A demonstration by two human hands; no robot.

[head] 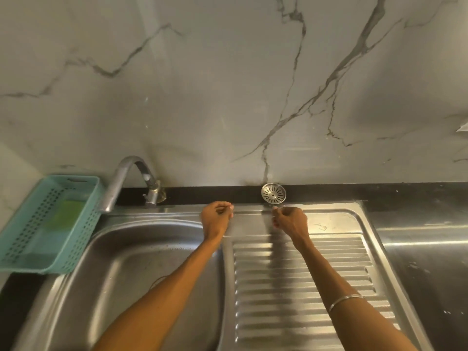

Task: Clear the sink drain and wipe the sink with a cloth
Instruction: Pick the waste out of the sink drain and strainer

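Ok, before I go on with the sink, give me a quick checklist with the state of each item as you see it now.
1. Drain strainer out of the basin: ok, it leans against the wall on the black ledge.
2. Left hand free: cannot tell, its fingers are curled and what they hold is not plain.
3. Right hand free: cannot tell, same reason.
4. Cloth at hand: not ok, no cloth clearly shows; only something green in the teal basket.
5. Drain opening clear: cannot tell, the left arm covers it.
6. Tap off: ok, no water is seen running.
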